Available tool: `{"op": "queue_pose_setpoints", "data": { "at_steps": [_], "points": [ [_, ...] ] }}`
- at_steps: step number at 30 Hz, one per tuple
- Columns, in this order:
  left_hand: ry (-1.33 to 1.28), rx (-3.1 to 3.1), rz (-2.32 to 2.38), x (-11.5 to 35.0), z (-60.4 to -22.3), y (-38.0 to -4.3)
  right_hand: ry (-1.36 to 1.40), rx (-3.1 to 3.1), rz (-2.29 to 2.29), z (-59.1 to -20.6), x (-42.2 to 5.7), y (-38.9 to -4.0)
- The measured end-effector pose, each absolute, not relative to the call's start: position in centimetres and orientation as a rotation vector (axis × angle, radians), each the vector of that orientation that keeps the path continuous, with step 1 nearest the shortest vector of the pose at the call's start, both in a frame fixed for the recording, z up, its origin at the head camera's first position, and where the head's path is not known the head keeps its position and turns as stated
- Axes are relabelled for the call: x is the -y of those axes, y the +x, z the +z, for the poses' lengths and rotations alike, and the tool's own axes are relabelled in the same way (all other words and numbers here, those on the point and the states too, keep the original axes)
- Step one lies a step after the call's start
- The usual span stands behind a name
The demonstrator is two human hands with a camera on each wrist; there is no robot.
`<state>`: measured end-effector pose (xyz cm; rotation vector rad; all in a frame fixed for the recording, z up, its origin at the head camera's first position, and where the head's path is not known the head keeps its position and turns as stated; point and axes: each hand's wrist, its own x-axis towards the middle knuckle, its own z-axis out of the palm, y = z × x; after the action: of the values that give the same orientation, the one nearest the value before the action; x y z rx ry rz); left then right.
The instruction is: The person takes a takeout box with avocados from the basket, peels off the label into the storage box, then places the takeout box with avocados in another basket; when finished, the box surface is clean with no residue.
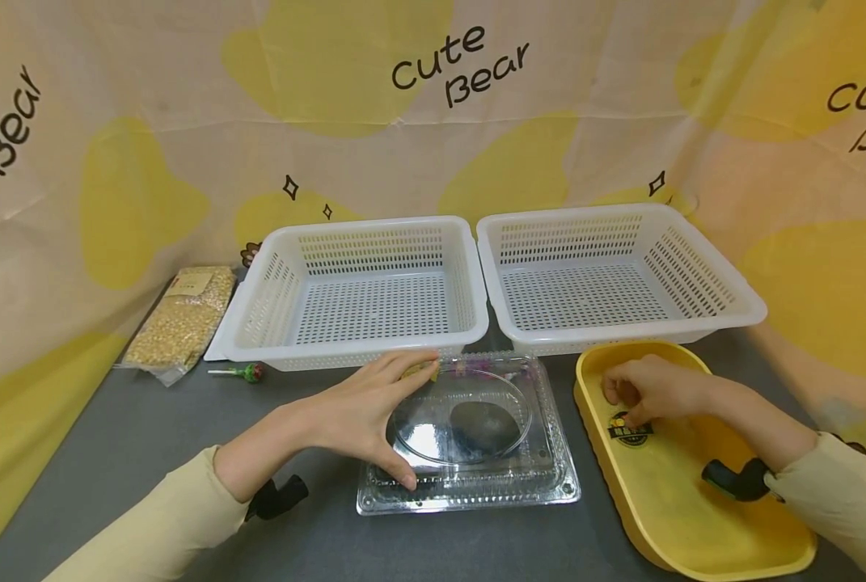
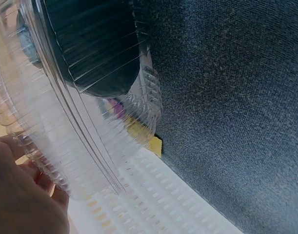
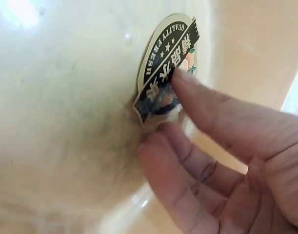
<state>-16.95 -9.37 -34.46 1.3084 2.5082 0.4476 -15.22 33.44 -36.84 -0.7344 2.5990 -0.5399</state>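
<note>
My left hand (image 1: 363,411) spreads over a clear plastic box (image 1: 542,469), fingers toward its far side and thumb at the near side. In the left wrist view its fingers touch the box's ridged edge. A dark oval shape (image 1: 484,430) shows through the lid; whether it is a thing or a reflection, I cannot tell. Purple and yellow bits show by the box's far edge. My right hand (image 1: 654,388) reaches into a yellow tray (image 1: 702,525). There its thumb and fingers pinch the edge of a black fruit sticker (image 3: 161,63) marked "QUALITY FRESH".
Two white slotted baskets stand at the back, one on the left (image 1: 374,352) and one on the right (image 1: 622,330). At the far left lie a bag of yellow kernels (image 1: 181,319) and a lollipop (image 1: 249,373). A printed cloth (image 1: 331,81) hangs behind the grey table.
</note>
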Motion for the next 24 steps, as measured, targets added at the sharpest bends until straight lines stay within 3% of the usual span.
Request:
{"op": "queue_pose_setpoints", "data": {
  "at_steps": [24],
  "points": [
    [1.310, -2.505, 0.442, 9.61, -34.23, -16.76, -0.676, -2.399, -0.744, -36.39, -33.86, -15.20]
  ]
}}
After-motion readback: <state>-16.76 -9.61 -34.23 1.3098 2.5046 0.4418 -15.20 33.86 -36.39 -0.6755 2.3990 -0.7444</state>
